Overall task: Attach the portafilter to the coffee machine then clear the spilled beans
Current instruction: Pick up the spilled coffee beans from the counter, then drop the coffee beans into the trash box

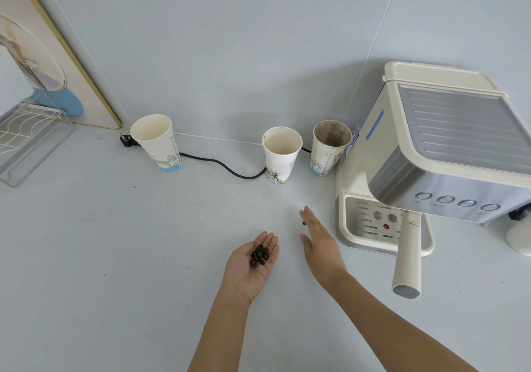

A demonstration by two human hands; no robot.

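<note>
The cream coffee machine stands at the right, and the portafilter sits under it with its cream handle pointing toward me. My left hand lies palm up over the counter, cupping several dark coffee beans. My right hand is flat on its edge just right of it, fingers straight, with one loose bean on the counter against its fingers. The portafilter's basket is hidden beneath the machine.
Three paper cups stand along the wall: one at left, one in the middle, and a stained one beside the machine. A black power cable runs behind them. A clear rack sits far left.
</note>
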